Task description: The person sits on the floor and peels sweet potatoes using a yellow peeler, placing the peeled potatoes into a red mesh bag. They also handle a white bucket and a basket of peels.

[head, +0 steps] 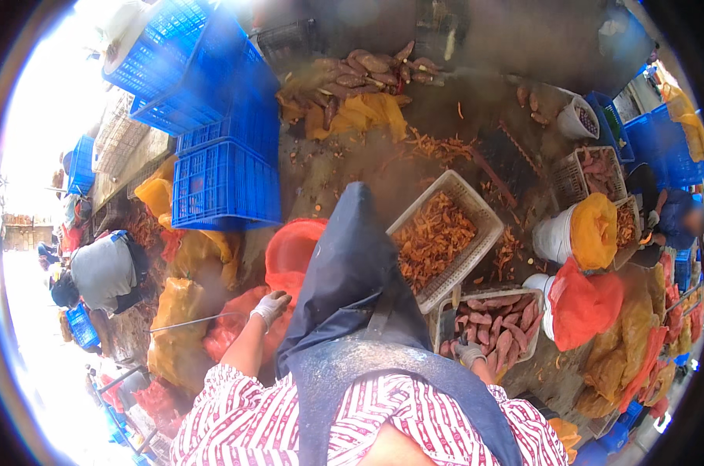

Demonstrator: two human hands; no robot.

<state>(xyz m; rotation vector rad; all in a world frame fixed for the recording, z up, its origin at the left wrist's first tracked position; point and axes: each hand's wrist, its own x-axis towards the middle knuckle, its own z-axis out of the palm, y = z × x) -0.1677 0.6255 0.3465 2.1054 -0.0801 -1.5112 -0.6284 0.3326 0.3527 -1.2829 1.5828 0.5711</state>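
My left hand (272, 306), in a white glove with bare-looking fingertips, is at a red mesh bag (235, 326) beside a red plastic basket (288, 247). Whether its fingers grip the mesh is unclear. On the other side, my right hand (470, 353), in a grey glove, is low over a pale crate (539, 294) of reddish sweet potatoes (506, 326). Its fingers are curled on a narrow dark tool handle (462, 338); the rest of the tool is hard to make out. A dark apron (352, 274) covers my lap between the hands.
A white crate (491, 224) of orange peelings (439, 233) stands ahead. Blue crates (226, 186) are stacked left; sweet potatoes (363, 70) lie piled beyond. White buckets (553, 236) and mesh sacks (625, 332) are at right. A bent-over person (104, 274) is left, another person (675, 218) right.
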